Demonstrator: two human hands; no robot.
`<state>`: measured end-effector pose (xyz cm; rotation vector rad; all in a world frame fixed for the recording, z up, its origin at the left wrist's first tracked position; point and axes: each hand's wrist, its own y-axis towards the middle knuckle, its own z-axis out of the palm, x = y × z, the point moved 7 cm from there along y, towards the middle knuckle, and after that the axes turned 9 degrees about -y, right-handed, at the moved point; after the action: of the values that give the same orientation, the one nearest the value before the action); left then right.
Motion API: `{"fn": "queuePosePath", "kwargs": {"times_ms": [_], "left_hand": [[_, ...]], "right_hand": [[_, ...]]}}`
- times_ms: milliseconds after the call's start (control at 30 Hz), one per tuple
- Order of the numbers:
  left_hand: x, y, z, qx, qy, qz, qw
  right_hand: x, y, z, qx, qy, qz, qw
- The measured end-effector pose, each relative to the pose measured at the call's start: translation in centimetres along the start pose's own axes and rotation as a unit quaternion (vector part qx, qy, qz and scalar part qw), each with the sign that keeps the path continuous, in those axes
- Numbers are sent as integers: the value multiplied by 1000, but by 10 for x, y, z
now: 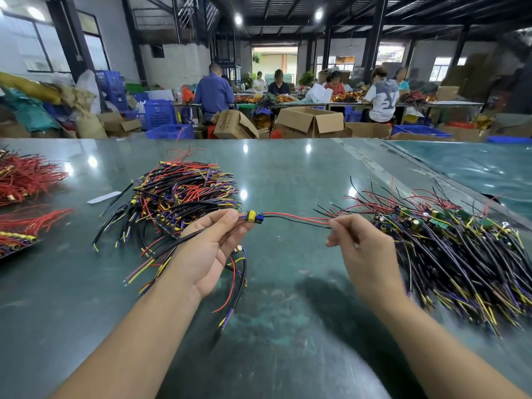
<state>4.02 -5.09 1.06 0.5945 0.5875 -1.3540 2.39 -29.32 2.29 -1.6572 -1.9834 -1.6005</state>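
Note:
My left hand [211, 246] pinches a small yellow and blue module [254, 217] between thumb and fingers, palm up, above the table. More wired pieces [236, 272] hang from the same hand. A red and a black lead [296, 218] run from the module to the right. My right hand [362, 249] pinches the free ends of those two leads, so they stretch between both hands.
A heap of finished wire harnesses [178, 194] lies behind my left hand, and a pile of small boards with leads [449, 243] lies at the right. Red wire bundles [26, 177] sit at the far left on the green table [288, 168]. Several people work at benches behind.

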Motion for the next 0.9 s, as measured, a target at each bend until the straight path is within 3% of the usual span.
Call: {"fn": "queuePosePath", "kwargs": {"times_ms": [100,233,300,367,433,500,633,800,900], "left_hand": [[-6,-2,-7,-43,12,71,996],[-14,-8,-10,-87,49,145,984],[-18,-11,-4,-83,80,172,978],[-20,-20,11,-45,151,213,964],[-14,-33,28,16,253,252,934],[-1,-42,41,80,342,253,901],[16,-50,56,181,487,258,814],[28,-56,64,304,531,212,762],[32,-62,70,343,527,241,739]], "right_hand": [[-1,-6,14,40,99,86,991],[4,-19,21,52,139,195,970],[16,-31,39,154,177,205,950],[31,-50,61,276,244,206,906],[47,-62,73,326,304,219,868],[55,-61,77,315,345,227,855],[45,-50,63,235,344,262,870],[43,-40,41,147,400,276,862],[42,-37,32,120,419,298,850]]}}
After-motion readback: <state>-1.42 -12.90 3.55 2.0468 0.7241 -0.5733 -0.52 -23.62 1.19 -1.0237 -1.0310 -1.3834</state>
